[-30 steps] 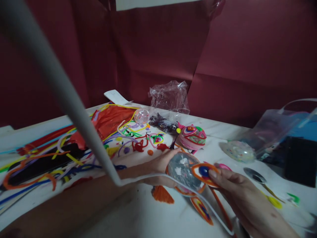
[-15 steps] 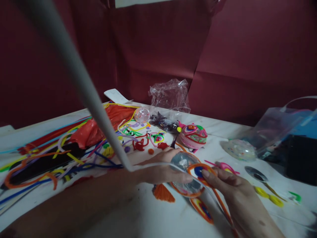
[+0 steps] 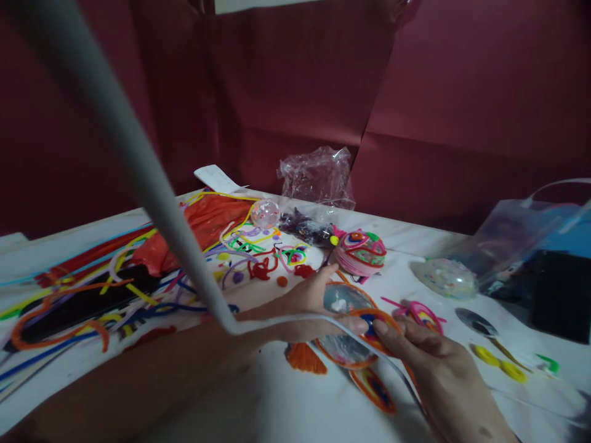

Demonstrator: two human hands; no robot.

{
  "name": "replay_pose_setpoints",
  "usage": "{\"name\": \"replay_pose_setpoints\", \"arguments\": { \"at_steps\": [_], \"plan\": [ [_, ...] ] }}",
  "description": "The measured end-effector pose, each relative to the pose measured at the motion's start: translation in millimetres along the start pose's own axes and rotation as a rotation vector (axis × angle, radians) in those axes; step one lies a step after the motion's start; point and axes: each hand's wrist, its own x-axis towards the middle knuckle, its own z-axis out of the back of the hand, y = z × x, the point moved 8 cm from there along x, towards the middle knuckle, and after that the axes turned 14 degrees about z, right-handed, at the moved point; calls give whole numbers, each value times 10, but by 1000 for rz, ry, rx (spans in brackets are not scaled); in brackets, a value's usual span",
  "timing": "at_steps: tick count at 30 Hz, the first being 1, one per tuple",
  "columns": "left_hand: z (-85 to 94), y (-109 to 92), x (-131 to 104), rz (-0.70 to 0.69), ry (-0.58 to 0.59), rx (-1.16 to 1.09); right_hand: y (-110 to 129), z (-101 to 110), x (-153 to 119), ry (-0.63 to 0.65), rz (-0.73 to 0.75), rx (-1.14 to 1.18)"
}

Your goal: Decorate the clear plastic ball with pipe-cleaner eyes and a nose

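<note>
My right hand [image 3: 438,363] pinches an orange-rimmed oval piece [image 3: 392,326] with a blue centre between thumb and fingers. The index finger of my left hand [image 3: 309,317] touches the left side of that oval, over a clear round ball [image 3: 348,338] edged in orange; its thumb is raised and apart. A white strip [image 3: 295,318] runs across my left hand towards the right one. An orange fan-shaped piece [image 3: 306,359] lies left of the ball, and a second orange oval [image 3: 375,389] lies below it.
Behind is a pink wrapped ball [image 3: 360,253]. Coloured pipe cleaners [image 3: 92,295] and a red bag [image 3: 207,218] cover the left. A clear dome [image 3: 450,278] and yellow pieces [image 3: 499,363] lie right. A blurred grey pole [image 3: 152,178] crosses the upper left.
My left thumb has lifted off the clear ball, and my left index finger has moved right onto the oval's blue centre. My right hand still holds the oval, slightly shifted.
</note>
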Motion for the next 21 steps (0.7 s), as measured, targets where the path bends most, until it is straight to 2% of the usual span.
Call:
{"name": "replay_pose_setpoints", "arguments": {
  "at_steps": [6, 13, 18, 21],
  "plan": [
    [-19, -6, -10, 16, -27, 133, -13, 16, -26, -35, -15, -55],
    [32, 50, 40, 26, -117, 169, 138, -34, -66, 34, -68, -36],
    [44, 61, 33, 37, -105, 113, 162, 211, -114, -102, -112, -148],
    [39, 57, 23, 30, -84, 87, 91, 222, -118, -12, -85, -141]
  ]
}}
